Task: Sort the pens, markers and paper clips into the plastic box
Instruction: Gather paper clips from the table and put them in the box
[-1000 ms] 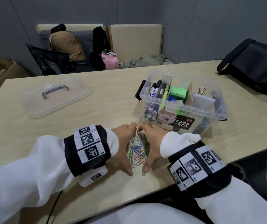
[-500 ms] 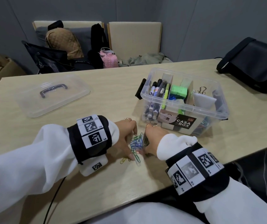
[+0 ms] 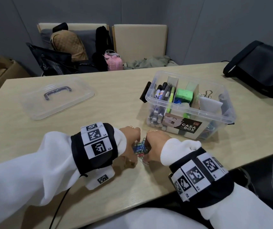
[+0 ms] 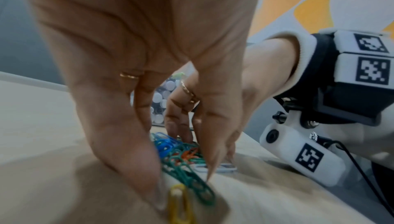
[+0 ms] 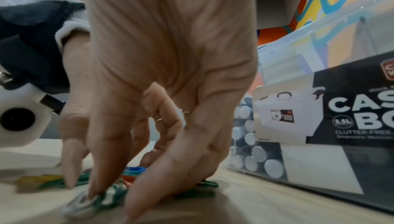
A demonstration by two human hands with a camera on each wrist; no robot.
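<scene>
My left hand and my right hand face each other on the table, fingertips down, cupped on either side of a small heap of coloured paper clips. Just beyond my right hand stands the clear plastic box, open, with pens and markers upright in its left compartment, a green block in the middle and more paper clips low in its right corner. The box's lid lies flat, well apart on the left. A black bag rests on the far right of the table.
</scene>
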